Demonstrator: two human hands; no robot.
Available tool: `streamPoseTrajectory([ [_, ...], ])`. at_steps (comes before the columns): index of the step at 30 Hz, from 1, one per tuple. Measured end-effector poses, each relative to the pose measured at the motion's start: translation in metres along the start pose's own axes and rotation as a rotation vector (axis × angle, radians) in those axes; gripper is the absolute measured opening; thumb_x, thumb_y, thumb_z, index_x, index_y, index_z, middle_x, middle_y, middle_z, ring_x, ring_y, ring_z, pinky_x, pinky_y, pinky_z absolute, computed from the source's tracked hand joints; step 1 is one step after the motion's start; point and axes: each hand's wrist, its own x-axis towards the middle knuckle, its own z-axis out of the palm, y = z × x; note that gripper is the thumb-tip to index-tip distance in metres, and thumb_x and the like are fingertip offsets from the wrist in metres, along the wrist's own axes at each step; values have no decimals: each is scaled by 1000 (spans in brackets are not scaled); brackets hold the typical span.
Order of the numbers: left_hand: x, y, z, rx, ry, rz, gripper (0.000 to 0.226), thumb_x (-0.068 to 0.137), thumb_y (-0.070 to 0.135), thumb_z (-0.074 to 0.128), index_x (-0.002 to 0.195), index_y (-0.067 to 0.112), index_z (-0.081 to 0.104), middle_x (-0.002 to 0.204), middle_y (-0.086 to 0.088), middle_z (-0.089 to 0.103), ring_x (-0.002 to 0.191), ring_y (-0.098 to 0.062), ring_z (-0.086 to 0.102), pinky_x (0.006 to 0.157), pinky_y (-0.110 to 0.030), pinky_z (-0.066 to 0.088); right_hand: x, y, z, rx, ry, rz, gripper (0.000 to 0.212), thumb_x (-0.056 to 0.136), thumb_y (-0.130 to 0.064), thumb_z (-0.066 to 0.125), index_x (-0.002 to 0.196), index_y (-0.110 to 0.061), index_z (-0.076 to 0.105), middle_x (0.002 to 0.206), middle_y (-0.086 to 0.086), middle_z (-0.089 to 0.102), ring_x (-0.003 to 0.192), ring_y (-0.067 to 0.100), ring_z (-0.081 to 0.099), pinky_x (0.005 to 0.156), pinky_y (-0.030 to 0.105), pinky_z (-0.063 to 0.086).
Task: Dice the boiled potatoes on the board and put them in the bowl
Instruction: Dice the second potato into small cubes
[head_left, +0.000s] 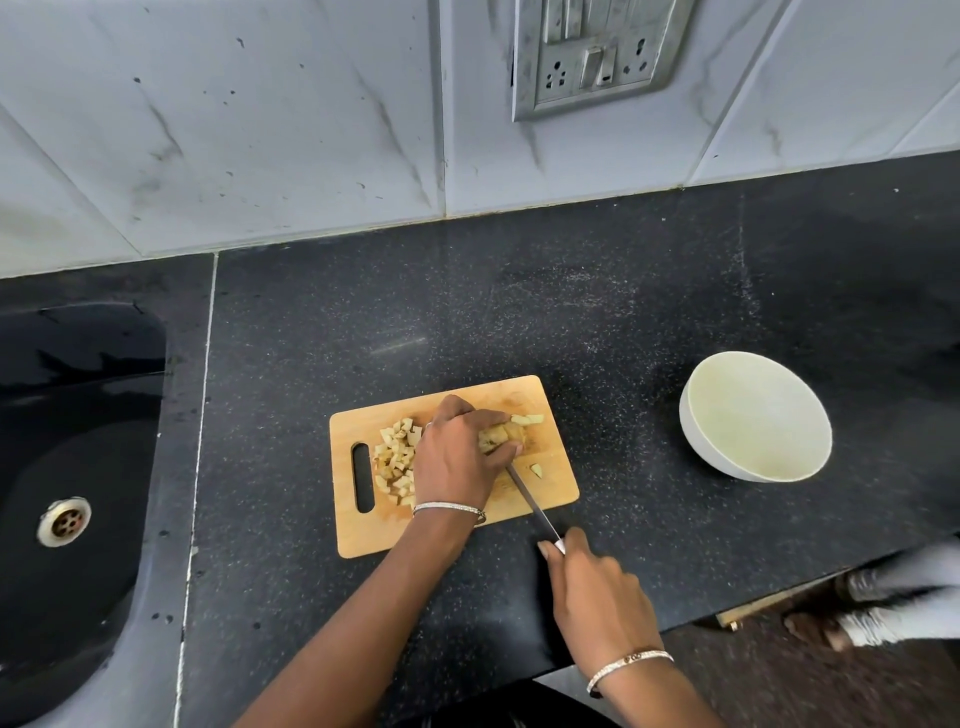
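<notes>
A wooden cutting board (550, 488) lies on the black counter. A pile of diced potato (396, 457) sits on its left part, near the handle slot. My left hand (457, 452) grips a potato piece (501, 434) at the board's right part, fingers curled over it. A cut strip (527, 419) and a single cube (536, 470) lie beside it. My right hand (592, 587) holds the handle of a knife (530, 501), whose blade runs up under my left hand into the potato. The white bowl (696, 415) stands to the right of the board and looks empty.
A black sink (78, 467) with a metal drain lies at the left. The tiled wall with a socket plate (597, 57) runs behind the counter. The counter's front edge (779, 587) is at the lower right, with someone's feet on the floor beyond it.
</notes>
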Motion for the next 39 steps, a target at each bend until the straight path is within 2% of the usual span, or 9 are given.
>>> streamPoseTrajectory([
  [7, 0, -3, -1, -26, -8, 12, 42, 71, 48, 78, 110, 35, 71, 99, 8, 55, 88, -13, 57, 70, -22, 41, -17, 18, -10, 18, 0, -32, 37, 101, -54, 17, 105, -25, 39, 96, 3, 69, 95, 29, 67, 65, 36, 41],
  [11, -2, -9, -4, -81, -38, 39, 62, 66, 57, 77, 122, 31, 64, 109, 7, 56, 96, -13, 54, 77, -20, 38, -30, 35, -25, 31, -44, -22, 33, 98, -59, 17, 94, -29, 30, 88, 1, 63, 98, 26, 65, 67, 36, 38],
  [14, -5, -14, -9, -98, -54, 74, 73, 66, 55, 78, 131, 30, 56, 118, 7, 54, 105, -11, 51, 86, -21, 39, -33, 47, -31, 58, -32, -27, 39, 94, -63, 17, 84, -27, 27, 78, -3, 56, 96, 28, 63, 71, 40, 44],
  [18, -8, -21, -15, -90, -71, 57, 62, 69, 37, 83, 123, 32, 53, 117, 9, 58, 105, -12, 56, 88, -27, 45, -25, 39, -39, 117, 65, -72, 38, 96, -59, 21, 79, -27, 29, 70, -3, 56, 83, 26, 63, 69, 41, 47],
  [23, -12, -21, -12, -101, -49, 57, 51, 72, 29, 82, 113, 29, 53, 105, 9, 64, 95, -12, 60, 79, -24, 48, 1, 12, -30, 153, 147, -138, 41, 95, -61, 12, 86, -29, 35, 67, -4, 56, 72, 24, 64, 62, 41, 48],
  [28, -15, -24, -9, -124, 1, 37, 44, 71, 31, 83, 107, 29, 58, 96, 10, 67, 87, -10, 61, 76, -27, 51, 17, -8, -18, 163, 140, -158, 36, 100, -54, 16, 89, -26, 36, 77, -2, 59, 80, 30, 63, 61, 40, 40],
  [34, -17, -27, -8, -179, 34, 38, 43, 68, 31, 86, 106, 25, 67, 95, 9, 72, 87, -10, 66, 77, -25, 53, 18, -13, -17, 156, 133, -157, 33, 101, -53, 15, 92, -27, 35, 80, -2, 62, 79, 27, 64, 60, 39, 38],
  [39, -18, -28, -8, -239, 45, 15, 41, 67, 29, 85, 103, 20, 68, 99, 8, 73, 91, -9, 69, 80, -23, 55, 19, -18, -13, 114, 109, -129, 37, 100, -54, 15, 98, -26, 39, 88, 2, 66, 84, 32, 66, 59, 38, 39],
])
